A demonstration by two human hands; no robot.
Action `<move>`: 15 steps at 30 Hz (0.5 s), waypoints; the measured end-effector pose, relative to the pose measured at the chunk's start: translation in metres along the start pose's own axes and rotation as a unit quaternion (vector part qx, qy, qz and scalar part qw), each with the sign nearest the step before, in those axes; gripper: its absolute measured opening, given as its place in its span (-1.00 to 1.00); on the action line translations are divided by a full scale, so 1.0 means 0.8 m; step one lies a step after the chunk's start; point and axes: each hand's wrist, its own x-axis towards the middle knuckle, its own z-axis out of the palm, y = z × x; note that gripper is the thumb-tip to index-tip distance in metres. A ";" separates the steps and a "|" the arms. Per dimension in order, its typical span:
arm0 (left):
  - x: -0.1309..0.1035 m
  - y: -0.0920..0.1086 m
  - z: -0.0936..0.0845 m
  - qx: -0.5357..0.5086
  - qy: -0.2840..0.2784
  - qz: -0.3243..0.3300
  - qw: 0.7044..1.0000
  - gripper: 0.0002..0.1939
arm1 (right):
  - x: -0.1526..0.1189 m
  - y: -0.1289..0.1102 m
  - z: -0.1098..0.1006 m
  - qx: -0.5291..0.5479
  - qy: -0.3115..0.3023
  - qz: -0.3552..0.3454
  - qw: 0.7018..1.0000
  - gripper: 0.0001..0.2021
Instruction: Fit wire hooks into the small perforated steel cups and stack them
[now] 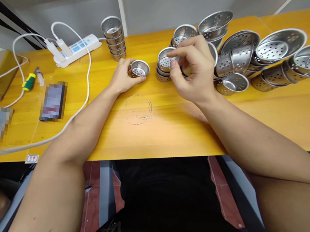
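One cup (139,69) sits mouth-up at the frame's upper centre, clamped in the grip of the left hand (122,76), while the right hand (196,74), thumb and forefinger apart, overhangs the stack (163,73) just rightward.

The table (106,136) was yellow-orange. The cups (139,71) were silver, dotted with holes. The screwdriver handle (28,82) was green and yellow; the power strip (79,48), white and blue.
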 end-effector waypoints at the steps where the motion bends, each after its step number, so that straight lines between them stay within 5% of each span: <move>1: 0.001 -0.001 0.002 0.006 -0.006 -0.005 1.000 -0.12 | 0.000 0.000 0.000 0.002 -0.001 0.003 1.000 -0.68; 7: 0.011 -0.035 0.024 -0.049 0.011 -0.028 0.998 0.15 | -0.001 0.002 0.002 0.023 -0.010 0.012 1.000 -0.65; 15: 0.007 -0.033 0.028 -0.091 0.003 0.036 0.995 -0.15 | -0.002 0.002 0.002 0.017 -0.010 0.018 1.000 -0.63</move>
